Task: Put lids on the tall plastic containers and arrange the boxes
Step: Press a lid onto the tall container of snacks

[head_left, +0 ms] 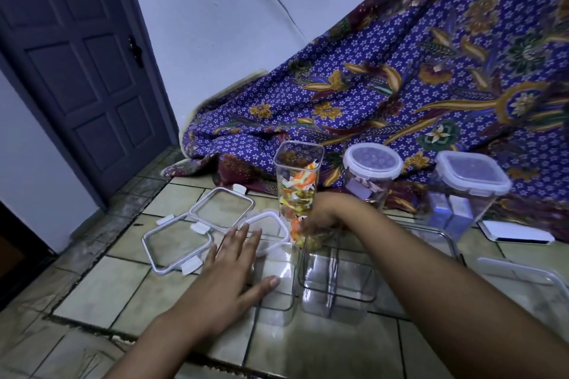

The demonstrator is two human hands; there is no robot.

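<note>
Indoors, batik cloth draped beyond both hands, right arm stretched forward, right hand curled round the foot of the uncapped tall container of coloured scraps, left hand spread flat, fingers straight, tips reaching the nearest loose lid.

Left hand: flat, fingers spread, fingertips over a white-rimmed lid, thumb over an empty clear box.
Right hand: grips the tall container low down.
Tall container: upright, no lid, holds coloured paper scraps.
Loose lids: two square ones lie side by side on the tiled floor, left of the hands.
Closed tubs: round tub and square tub, both lidded, stand before the patterned cloth.
Second empty box: just beside the first.
</note>
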